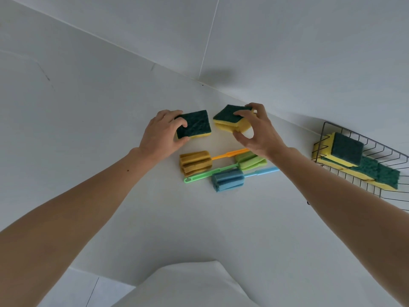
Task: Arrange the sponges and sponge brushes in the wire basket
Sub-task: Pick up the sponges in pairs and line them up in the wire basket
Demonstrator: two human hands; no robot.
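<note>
Two bare forearms stretched out over a white tabletop point(93, 156), set against white walls meeting in a corner. At the right edge, partly cut off by the frame, a black wire basket point(376, 149), already loaded with a row of green-and-yellow scouring sponges point(356, 160) leaning on one another, scrub faces toward the camera; exact count hard to tell. Left hand point(161, 134) closed on a single sponge point(194, 125) lying flat on the tabletop, green scrub side up, thumb at the near edge and fingers curled over the far-left corner. Right hand point(259, 131) gripping a small stack of sponges point(232, 120), tilted, green side on top and two yellow layers showing beneath; fingers on the top face, thumb curved toward the lower yellow edge. Single sponge and stack near each other, not touching. Nearer the camera, between the wrists, three sponge brushes lying loose on the tabletop, well apart from the basket: an orange-handled brush point(194, 162) with a mustard foam head at left, a green-handled brush point(250, 161) with its pale green head at right and its handle running down-left, and a blue brush point(228, 179) with its blue head sitting over the green handle. At the bottom edge, a fold of white fabric point(188, 286).
</note>
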